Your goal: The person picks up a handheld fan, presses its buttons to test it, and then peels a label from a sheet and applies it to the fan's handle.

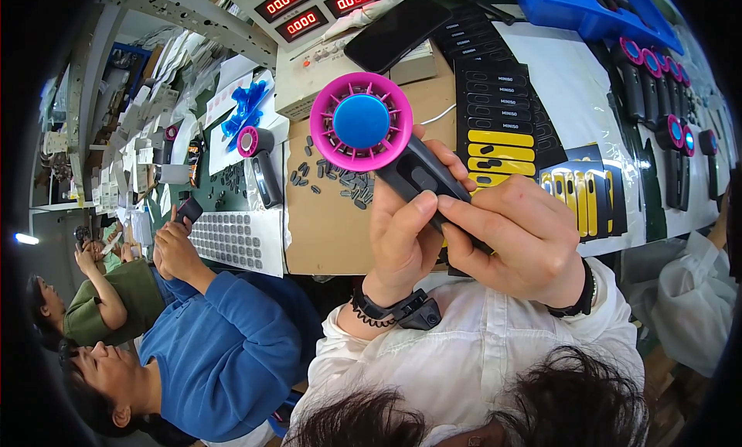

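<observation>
A handheld fan (362,122) with a pink ring, a blue round centre and a dark handle is tilted in front of my chest. My left hand (398,234) is wrapped round the handle, its thumb lying along the face. My right hand (525,234) is closed at the handle's lower end, with thumb and fingertips pressed to it near my left thumb. Whether a small part sits under those fingertips cannot be made out. Small dark oval pieces (357,185) lie scattered on the brown board (325,242) beyond my left hand.
A meter with red digits (297,18) stands at the back, a black phone (398,33) on it. Black-and-yellow strips (501,149) lie right of centre. More fans (653,80) and a blue bin (572,25) are at the right. A co-worker in blue (224,346) sits left.
</observation>
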The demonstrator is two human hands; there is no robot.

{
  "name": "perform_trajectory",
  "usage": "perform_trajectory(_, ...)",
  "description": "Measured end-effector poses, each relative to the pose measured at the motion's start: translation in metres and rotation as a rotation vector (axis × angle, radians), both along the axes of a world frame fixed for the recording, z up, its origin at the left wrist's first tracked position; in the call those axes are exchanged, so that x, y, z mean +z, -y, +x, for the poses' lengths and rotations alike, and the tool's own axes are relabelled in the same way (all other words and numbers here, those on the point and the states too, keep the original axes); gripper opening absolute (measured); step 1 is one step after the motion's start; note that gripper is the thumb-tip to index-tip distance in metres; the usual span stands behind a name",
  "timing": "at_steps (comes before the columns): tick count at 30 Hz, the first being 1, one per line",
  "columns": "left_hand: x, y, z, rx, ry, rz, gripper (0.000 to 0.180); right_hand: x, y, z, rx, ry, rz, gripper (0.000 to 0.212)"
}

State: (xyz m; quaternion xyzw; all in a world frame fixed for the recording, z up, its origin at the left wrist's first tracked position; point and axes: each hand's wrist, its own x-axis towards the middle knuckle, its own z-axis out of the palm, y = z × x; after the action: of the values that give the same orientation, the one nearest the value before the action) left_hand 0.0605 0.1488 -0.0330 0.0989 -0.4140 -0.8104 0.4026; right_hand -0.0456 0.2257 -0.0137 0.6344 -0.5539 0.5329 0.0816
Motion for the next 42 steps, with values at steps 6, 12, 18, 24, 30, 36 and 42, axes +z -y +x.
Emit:
perform_trajectory(6,0.0011,-0.0024,0.0021,0.011,0.063,-0.009,0.062,0.0004,-0.0006,-0.0013,0.001,0.000,-0.015,0.028)
perform_trajectory(12,0.0042,-0.0036,0.0029,0.027,0.094,-0.041,0.063,0.0024,-0.0017,0.0000,0.006,-0.001,-0.013,0.027)
perform_trajectory(18,0.0041,-0.0025,0.0042,0.023,0.086,-0.052,0.065,0.0033,-0.0038,0.0003,0.010,-0.023,-0.008,0.025)
perform_trajectory(24,0.0029,-0.0044,0.0037,0.019,0.101,-0.033,0.066,0.0032,-0.0053,-0.0003,0.006,-0.035,0.003,0.025)
perform_trajectory(30,0.0018,-0.0043,0.0042,0.016,0.101,-0.044,0.066,0.0016,-0.0050,-0.0004,-0.001,-0.046,-0.006,0.024)
perform_trajectory(36,-0.0002,-0.0021,0.0041,0.017,0.105,-0.076,0.067,0.0017,-0.0047,-0.0021,0.017,-0.048,0.007,0.024)
perform_trajectory(42,0.0009,-0.0004,0.0057,0.007,0.119,-0.081,0.066,0.0015,-0.0026,-0.0034,0.032,-0.055,0.006,0.024)
